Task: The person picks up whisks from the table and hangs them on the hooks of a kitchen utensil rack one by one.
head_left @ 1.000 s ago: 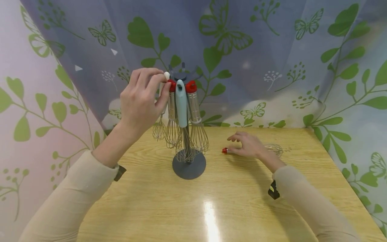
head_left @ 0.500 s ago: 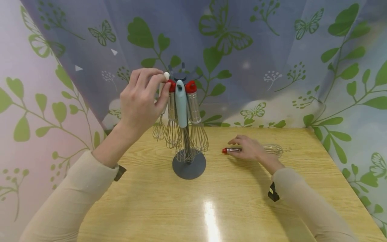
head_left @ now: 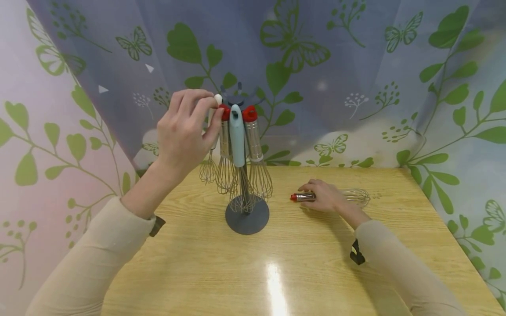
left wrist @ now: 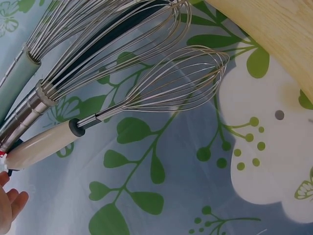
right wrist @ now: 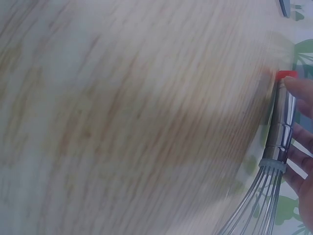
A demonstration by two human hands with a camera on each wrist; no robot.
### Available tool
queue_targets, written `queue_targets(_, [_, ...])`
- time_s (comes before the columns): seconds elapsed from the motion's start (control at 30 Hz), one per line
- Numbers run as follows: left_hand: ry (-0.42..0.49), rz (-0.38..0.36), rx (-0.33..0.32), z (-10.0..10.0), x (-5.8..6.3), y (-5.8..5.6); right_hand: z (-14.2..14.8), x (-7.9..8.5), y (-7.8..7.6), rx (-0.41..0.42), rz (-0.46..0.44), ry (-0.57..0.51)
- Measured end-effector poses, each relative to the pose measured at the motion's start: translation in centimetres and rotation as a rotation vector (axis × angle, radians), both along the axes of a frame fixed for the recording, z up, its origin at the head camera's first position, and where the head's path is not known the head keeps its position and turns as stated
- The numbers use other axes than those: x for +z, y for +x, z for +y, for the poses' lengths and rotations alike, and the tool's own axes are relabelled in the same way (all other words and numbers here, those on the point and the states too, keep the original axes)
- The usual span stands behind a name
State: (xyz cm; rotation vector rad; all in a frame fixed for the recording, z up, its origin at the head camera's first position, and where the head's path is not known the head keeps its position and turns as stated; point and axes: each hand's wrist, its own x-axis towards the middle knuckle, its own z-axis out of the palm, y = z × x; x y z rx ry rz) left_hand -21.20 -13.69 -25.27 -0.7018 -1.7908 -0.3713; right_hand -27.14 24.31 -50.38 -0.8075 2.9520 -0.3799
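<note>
My left hand (head_left: 182, 125) pinches the top of a white-handled whisk (head_left: 218, 99) that hangs at the left side of a dark rotating stand (head_left: 248, 221). The left wrist view shows this whisk's cream handle (left wrist: 43, 146) and wire loops, with a few fingertips (left wrist: 18, 204) near its end. On the table to the right lies a red-tipped metal whisk (head_left: 305, 197). My right hand (head_left: 327, 195) holds its handle, thumb and fingers on opposite sides. The right wrist view shows the thumb against the metal handle (right wrist: 279, 125) near the red cap.
Also hanging on the stand are a light-blue-handled whisk (head_left: 237, 136) and two red-topped metal whisks, one of them on the right (head_left: 254, 134). A wooden table (head_left: 205, 267) carries everything. Curtains with leaves and butterflies (head_left: 336, 39) enclose the back and sides.
My right hand has come down slightly around the whisk on the table, and more of the handle shows between its fingers. The left hand and the stand look unmoved.
</note>
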Motion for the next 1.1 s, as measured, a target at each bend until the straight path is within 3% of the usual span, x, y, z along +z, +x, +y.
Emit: queue_targets(1.1, [0.003, -0.004, -0.005, 0.05, 0.09, 0.08, 0.27, 0.12, -0.59, 0.041, -0.009, 0.026])
